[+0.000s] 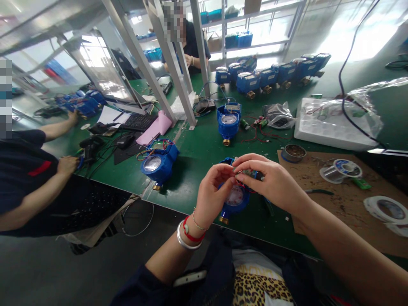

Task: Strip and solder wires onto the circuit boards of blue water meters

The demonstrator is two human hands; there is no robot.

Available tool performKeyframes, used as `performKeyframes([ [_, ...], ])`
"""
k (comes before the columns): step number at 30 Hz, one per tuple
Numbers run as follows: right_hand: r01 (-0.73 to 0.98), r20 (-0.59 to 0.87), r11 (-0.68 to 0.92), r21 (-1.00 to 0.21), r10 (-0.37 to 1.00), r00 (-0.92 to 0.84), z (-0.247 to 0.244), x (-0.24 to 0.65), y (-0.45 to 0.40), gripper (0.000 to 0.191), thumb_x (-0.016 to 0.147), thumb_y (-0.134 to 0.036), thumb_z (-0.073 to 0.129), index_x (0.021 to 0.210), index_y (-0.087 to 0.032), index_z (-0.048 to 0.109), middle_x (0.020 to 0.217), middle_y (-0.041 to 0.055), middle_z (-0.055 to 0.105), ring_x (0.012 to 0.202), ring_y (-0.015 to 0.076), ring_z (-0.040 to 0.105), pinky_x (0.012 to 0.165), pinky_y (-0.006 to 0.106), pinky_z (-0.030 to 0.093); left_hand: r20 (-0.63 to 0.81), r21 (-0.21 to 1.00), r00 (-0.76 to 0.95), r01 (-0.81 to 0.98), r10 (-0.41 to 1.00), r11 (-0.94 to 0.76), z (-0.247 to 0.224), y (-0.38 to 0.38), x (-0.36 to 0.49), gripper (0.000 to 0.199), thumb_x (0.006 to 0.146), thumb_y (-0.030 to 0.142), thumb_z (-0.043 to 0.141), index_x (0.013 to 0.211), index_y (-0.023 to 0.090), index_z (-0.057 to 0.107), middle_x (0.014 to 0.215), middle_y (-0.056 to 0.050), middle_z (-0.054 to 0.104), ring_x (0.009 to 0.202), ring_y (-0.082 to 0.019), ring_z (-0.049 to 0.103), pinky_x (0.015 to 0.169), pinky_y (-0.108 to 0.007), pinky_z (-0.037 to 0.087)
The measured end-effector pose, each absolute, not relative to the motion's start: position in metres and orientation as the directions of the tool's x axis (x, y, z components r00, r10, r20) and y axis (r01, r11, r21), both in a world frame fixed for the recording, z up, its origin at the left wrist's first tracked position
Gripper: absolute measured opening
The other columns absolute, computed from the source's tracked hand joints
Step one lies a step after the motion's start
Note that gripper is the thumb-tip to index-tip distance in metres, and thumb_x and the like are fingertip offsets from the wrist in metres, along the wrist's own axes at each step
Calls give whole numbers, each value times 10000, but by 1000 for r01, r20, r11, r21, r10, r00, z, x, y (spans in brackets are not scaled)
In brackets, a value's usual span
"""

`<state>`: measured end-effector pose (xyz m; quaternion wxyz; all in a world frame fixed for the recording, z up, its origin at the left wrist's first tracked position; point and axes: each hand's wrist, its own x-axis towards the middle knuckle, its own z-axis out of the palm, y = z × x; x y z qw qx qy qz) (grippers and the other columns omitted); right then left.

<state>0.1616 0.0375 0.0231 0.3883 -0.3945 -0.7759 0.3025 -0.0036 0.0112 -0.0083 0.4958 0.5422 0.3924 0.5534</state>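
Observation:
My left hand (214,193) is closed at the tips over a blue meter (235,203) near the table's front edge, pinching something too small to make out beside thin red wires. My right hand (270,178) holds a small green circuit board (250,173) between thumb and fingers, just above the same meter. The fingertips of both hands nearly meet. The meter lies with its round dial up and its brass fitting towards me; my hands cover its upper part. A second blue meter (159,163) with loose wires stands to the left, and a third (228,121) stands farther back.
On the right are brown cardboard (314,172), a solder spool (341,171), a round tin (293,153), a tape roll (389,209) and a white foam tray (334,125). Blue meters (248,83) line the back. Metal posts (165,63) rise centre-left. One person sits left, another works behind.

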Motion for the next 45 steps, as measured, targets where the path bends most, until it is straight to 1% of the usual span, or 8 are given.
performKeyframes([
  [12, 448, 504, 571, -688, 820, -271, 24, 162, 34, 42, 883, -176, 608, 848, -190, 627, 1002, 30, 671, 948, 145, 623, 887, 298, 483, 448, 812, 148, 345, 882, -470, -7, 19, -17, 154, 895, 111, 554, 918, 188, 686, 967, -51, 635, 849, -146, 588, 746, -259, 474],
  [16, 453, 529, 590, -668, 805, -267, 22, 159, 33, 43, 884, -177, 611, 844, -187, 625, 1028, 40, 665, 970, 146, 616, 895, 296, 478, 397, 864, 120, 286, 910, -415, -2, 18, -15, 123, 881, 155, 600, 973, 189, 675, 1016, -54, 628, 736, -114, 553, 650, -231, 452],
  [21, 453, 553, 617, -644, 784, -282, 20, 159, 33, 52, 895, -182, 599, 850, -186, 625, 1085, 54, 644, 1035, 153, 594, 937, 309, 461, 164, 982, 154, 73, 974, -177, 1, 20, -7, 130, 880, 305, 633, 907, 180, 655, 682, 11, 577, 511, -82, 450, 474, -204, 364],
  [28, 418, 531, 558, -717, 826, -191, 13, 173, 35, 40, 911, -234, 578, 897, -212, 608, 1147, 39, 639, 1075, 159, 599, 960, 322, 468, 62, 998, 138, -7, 988, -62, -4, 24, -7, 128, 850, 303, 659, 860, 176, 662, 677, 15, 575, 513, -74, 469, 470, -185, 370],
  [32, 498, 474, 347, -794, 868, 150, -14, 225, 56, 292, 892, -360, 583, 1159, -244, 553, 1312, 62, 563, 1163, 203, 573, 988, 374, 475, 59, 998, 132, -24, 990, -56, -4, 21, -6, 101, 849, 285, 654, 859, 184, 655, 666, 22, 558, 532, -74, 482, 481, -177, 384],
  [35, 708, 381, -19, -706, 833, 402, -52, 276, 80, 640, 800, -423, 658, 1346, -162, 449, 1357, 160, 517, 1220, 292, 533, 1039, 443, 425, 70, 997, 128, 1, 989, -71, -3, 20, -5, 86, 842, 268, 652, 844, 182, 652, 673, 17, 558, 539, -76, 476, 490, -180, 390],
  [39, 817, 195, -277, -506, 886, 421, -97, 311, 108, 975, 738, -485, 688, 1455, 23, 264, 1456, 306, 359, 1377, 390, 339, 1115, 479, 311, 87, 996, 124, 16, 989, -89, -4, 20, -2, 95, 849, 280, 642, 853, 186, 645, 679, 14, 558, 540, -83, 469, 487, -187, 391],
  [45, 825, 157, -295, -482, 897, 412, -113, 303, 130, 1020, 712, -461, 691, 1436, 101, 243, 1380, 337, 425, 1300, 422, 414, 1073, 478, 337, 89, 995, 116, 35, 989, -93, -4, 19, -3, 137, 851, 316, 656, 839, 180, 644, 641, 26, 533, 556, -86, 470, 499, -184, 384],
])
